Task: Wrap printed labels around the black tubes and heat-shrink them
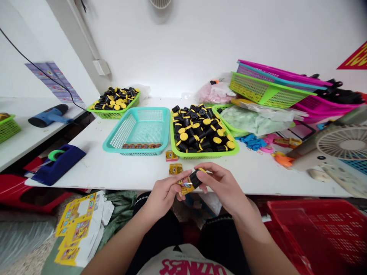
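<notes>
From the head camera, both hands meet just past the table (120, 172) edge. The left hand (163, 193) pinches a yellow printed label (185, 186) against a small black cap (196, 178); the right hand (222, 183) closes its fingers round the cap's far end. Its long axis runs left to right, between them, below the green basket (205, 154).

1. The bench (120, 172) has a smooth, matt white top.
2. The teal basket (139, 130) and the green basket (200, 154) are perforated plastic with a slight sheen.
3. The black cylinders with yellow caps (200, 131) look like smooth, glossy plastic.
4. The label (185, 186) in the fingers is glossy printed film or paper.
5. The red crate (321, 233), near right, is glossy moulded plastic.
6. The flat cartons (77, 229) on the floor are printed card.
</notes>
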Demonstrator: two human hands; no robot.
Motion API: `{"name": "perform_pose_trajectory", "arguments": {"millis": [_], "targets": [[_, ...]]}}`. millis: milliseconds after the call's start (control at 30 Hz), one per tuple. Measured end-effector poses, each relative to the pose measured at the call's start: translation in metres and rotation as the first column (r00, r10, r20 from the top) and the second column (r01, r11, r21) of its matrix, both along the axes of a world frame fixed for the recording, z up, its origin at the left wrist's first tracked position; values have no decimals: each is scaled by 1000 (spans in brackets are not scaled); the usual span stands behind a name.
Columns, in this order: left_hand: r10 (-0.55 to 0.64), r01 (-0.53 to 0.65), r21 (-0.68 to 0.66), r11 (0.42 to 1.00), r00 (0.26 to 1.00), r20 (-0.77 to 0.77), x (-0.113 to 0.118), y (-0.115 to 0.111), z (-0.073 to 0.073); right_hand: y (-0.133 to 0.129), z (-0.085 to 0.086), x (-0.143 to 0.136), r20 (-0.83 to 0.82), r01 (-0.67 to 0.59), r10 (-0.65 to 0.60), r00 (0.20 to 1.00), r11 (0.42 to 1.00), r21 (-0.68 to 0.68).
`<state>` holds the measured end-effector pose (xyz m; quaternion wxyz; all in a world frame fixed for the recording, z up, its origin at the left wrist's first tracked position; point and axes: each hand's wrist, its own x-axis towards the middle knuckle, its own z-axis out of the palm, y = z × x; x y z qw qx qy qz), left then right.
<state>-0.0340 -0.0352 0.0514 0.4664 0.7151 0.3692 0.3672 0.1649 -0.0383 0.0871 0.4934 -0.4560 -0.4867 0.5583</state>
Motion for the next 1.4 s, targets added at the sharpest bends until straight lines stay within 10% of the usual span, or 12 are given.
{"name": "perform_pose_trajectory", "arguments": {"millis": [467, 800, 1033, 1400], "targets": [[-137, 153, -97, 983, 979, 151, 0, -1, 6, -4, -2, 6, 104, -167, 161, 982, 984, 55], [70, 36, 488, 872, 978, -197, 2, -3, 4, -8, -11, -9, 408, 64, -240, 881, 915, 398], [242, -221, -132, 966, 954, 176, 10, -11, 8, -12, -22, -10, 469, -134, -464, 752, 588, 798], [65, 160, -449, 879, 892, 447, 21, 0, 30, -15, -28, -22, 553, -282, -421, 719, 551, 785]]}}
